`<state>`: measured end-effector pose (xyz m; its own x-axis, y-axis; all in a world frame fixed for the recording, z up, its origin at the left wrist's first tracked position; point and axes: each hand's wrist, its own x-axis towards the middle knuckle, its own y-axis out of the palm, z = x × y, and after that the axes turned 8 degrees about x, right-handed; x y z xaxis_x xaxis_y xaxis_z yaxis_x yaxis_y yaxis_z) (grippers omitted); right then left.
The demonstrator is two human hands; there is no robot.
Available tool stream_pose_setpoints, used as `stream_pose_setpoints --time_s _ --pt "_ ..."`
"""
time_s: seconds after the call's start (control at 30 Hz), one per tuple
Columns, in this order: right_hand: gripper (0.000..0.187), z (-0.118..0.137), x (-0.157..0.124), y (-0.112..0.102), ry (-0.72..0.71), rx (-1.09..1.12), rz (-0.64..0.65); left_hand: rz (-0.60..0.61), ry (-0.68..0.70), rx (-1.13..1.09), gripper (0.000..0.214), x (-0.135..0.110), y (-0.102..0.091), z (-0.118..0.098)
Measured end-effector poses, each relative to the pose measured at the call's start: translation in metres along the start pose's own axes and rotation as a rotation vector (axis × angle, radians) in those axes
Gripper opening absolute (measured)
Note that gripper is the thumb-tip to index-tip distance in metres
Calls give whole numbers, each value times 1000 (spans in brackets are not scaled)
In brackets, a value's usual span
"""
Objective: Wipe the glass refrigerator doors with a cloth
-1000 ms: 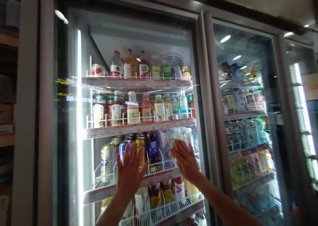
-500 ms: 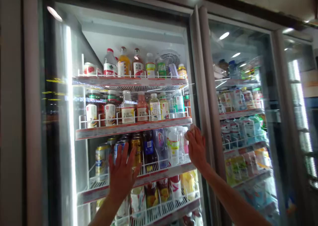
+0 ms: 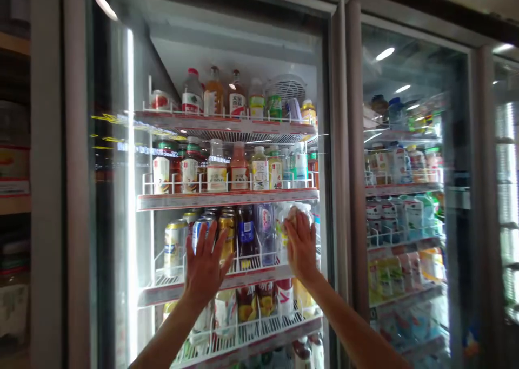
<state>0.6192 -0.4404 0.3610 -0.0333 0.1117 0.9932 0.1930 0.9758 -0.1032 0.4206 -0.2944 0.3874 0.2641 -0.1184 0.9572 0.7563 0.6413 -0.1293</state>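
Observation:
Both my hands are raised in front of the glass door (image 3: 227, 39) of a lit drinks fridge. My left hand (image 3: 206, 269) is spread, palm toward the glass, and holds nothing; it appears to rest on the pane before the cans. My right hand (image 3: 302, 250) presses a small pale wad, seemingly a cloth or tissue (image 3: 292, 213), to the glass, fingers over most of it. Through the pane, a gold can (image 3: 227, 234) and a dark bottle with a blue label (image 3: 246, 231) stand between my hands. Clear bottles behind my right hand are partly hidden.
A metal door frame (image 3: 341, 158) runs upright to the right of my right hand. Beyond it stands a second glass door (image 3: 409, 71) with more drinks behind. Shelves with goods (image 3: 14, 179) are at the far left. Bright reflections lie on the glass.
My right hand has moved left across the glass with the pale wad, away from the door's right edge. My left hand stays spread in about the same place. The view has shifted slightly left.

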Motion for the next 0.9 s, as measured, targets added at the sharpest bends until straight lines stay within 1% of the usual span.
stream_pose_setpoints --time_s 0.03,0.1,0.17,0.2,0.23,0.33,0.37,0.4,0.5,0.53,0.57,0.6,0.67,0.7,0.73,0.77,0.8,0.9 --pt "50 9 2 4 -44 22 31 0 6 -1 68 -1 -1 3" --pt "46 25 -4 10 -185 64 114 -2 9 13 68 -5 -5 11" --pt "43 34 -6 14 -308 91 173 -13 4 49 69 -11 -8 24" --pt "42 37 -3 15 -323 97 177 -18 -3 68 69 -14 -9 30" --pt "43 38 4 17 -297 98 157 -19 -9 86 69 -17 -10 37" --pt "45 45 25 25 -134 86 53 -3 -29 119 67 -27 -12 51" --pt "46 50 26 27 -124 85 44 6 -29 123 67 -30 -12 53" --pt "46 55 24 29 -154 92 50 15 -25 124 67 -33 -13 56" --pt "46 69 9 33 -396 135 155 20 -1 118 68 -40 -15 61" --pt "45 72 8 34 -443 142 183 21 6 113 68 -42 -16 63" --pt "44 74 11 34 -447 141 195 20 12 108 68 -43 -17 65" --pt "44 75 17 35 -407 129 187 21 17 105 68 -44 -17 66" --pt "44 77 34 37 -264 97 124 26 19 108 68 -45 -18 69" --pt "45 79 40 38 -213 88 89 27 20 111 68 -46 -18 71" --pt "46 81 43 40 -190 83 75 32 20 115 68 -47 -18 72" --pt "46 84 41 42 -202 88 79 38 17 118 68 -48 -18 74" --pt "46 88 37 44 -246 101 100 45 16 123 67 -50 -18 77" --pt "45 101 20 50 -412 150 189 58 17 132 62 -56 -22 87"
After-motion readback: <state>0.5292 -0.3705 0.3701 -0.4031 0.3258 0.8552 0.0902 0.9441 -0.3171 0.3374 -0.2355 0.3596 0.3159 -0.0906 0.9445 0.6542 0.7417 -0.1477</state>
